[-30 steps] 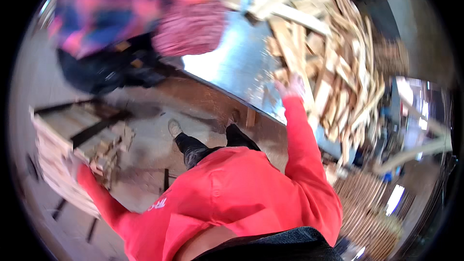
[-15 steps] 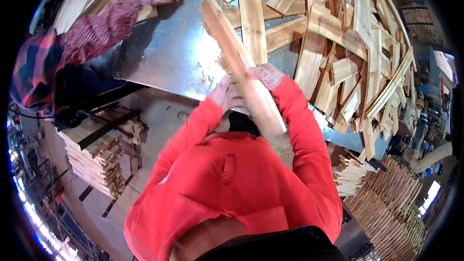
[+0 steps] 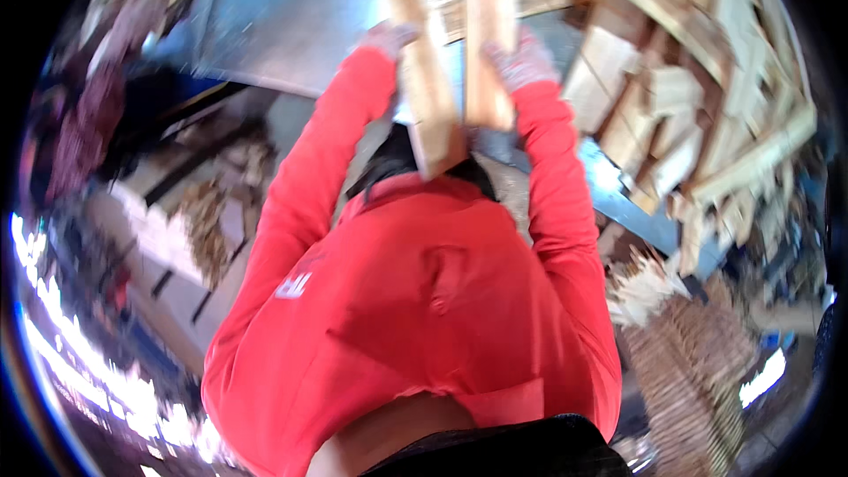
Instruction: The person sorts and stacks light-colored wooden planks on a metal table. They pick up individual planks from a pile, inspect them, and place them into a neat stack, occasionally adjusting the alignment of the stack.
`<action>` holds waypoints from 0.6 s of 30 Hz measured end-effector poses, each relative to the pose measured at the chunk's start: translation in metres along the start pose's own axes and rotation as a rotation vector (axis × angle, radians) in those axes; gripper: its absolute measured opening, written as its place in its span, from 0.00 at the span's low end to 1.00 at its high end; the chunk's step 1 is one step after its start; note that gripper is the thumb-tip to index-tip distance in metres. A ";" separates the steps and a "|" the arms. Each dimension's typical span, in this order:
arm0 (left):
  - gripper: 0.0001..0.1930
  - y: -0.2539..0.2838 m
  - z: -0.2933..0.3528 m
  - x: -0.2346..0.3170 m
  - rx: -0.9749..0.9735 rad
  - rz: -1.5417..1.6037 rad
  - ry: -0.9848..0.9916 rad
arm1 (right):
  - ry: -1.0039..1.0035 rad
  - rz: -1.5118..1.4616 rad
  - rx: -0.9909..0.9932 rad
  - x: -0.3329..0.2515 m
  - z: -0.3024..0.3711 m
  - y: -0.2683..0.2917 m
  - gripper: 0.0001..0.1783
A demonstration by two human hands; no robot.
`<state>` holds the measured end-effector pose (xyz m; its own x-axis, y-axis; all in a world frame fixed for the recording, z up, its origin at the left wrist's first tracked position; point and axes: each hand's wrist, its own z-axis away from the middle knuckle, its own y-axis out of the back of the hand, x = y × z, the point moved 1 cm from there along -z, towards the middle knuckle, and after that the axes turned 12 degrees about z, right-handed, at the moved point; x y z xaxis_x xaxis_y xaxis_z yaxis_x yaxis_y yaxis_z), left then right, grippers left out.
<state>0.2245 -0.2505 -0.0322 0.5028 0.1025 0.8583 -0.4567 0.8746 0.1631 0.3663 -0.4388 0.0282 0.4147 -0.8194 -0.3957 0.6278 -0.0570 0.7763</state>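
Two pale wooden boards point away from me at the metal table's near edge. My left hand [image 3: 389, 38], in a light glove, is closed on the edge of the left board [image 3: 422, 79]; that board's near end hangs past the table toward my body. My right hand [image 3: 525, 60], gloved too, grips the right edge of the right board [image 3: 488, 26], its thumb over the top face. A narrow gap separates the boards. Motion blur smears both hands, and the undersides of the boards are hidden.
The shiny metal table [image 3: 274, 22] stretches left. Loose boards lie heaped in a pile [image 3: 671, 97] at the right. Stacked wood [image 3: 190, 230] stands low at left, and a larger stack [image 3: 689, 362] at lower right. A co-worker's pink sleeve [image 3: 93, 124] shows at far left.
My hands have moved apart; the single slanted board has swung straighter, and my right hand has gone from it to a second board. The co-worker's arm has drawn back left. My view has shifted.
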 end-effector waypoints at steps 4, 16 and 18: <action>0.28 -0.051 0.021 -0.006 -0.050 1.170 0.295 | 0.179 0.776 0.198 -0.009 0.089 -0.017 0.13; 0.24 -0.140 0.060 -0.006 0.030 1.223 0.558 | -1.137 0.449 0.480 0.282 0.133 0.208 0.74; 0.24 -0.158 0.080 0.027 0.094 1.220 0.560 | -0.933 0.117 0.503 0.398 0.141 0.176 0.74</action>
<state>0.2513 -0.4240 0.0038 -0.0382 0.9848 0.1694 -0.8614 0.0535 -0.5051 0.5493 -0.8559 0.0769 -0.3480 -0.9355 0.0614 0.1844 -0.0041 0.9828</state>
